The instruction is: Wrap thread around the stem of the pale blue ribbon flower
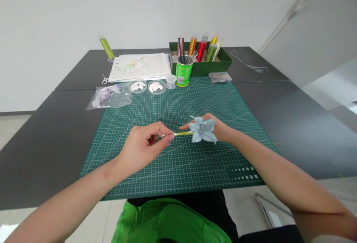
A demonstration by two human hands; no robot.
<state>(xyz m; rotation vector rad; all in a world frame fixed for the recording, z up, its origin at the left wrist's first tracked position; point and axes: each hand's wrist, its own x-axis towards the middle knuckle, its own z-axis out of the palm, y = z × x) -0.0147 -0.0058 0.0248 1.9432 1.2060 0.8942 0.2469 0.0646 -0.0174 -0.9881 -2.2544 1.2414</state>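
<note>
My left hand (147, 141) is closed in a pinch on the thin stem of a pale blue artificial flower (201, 129). The stem (183, 133) points right, and yellow-green wrapping shows between my fingertips and the petals. Behind the blossom is my right hand (219, 127), with one finger stretched out to the left beside the stem. The petals cover its other fingers, so whether they touch the flower cannot be seen. Both hands are over the green cutting mat (167, 172).
Toward the back stand a green cup (183, 75) with sticks, a dark green box (205, 67) of thread spools, two dishes of white pieces (157, 87), and a clear case (219, 77). At left lie a plastic bag (111, 96), white sheets (141, 67), small scissors (105, 79) and a green spool (107, 48).
</note>
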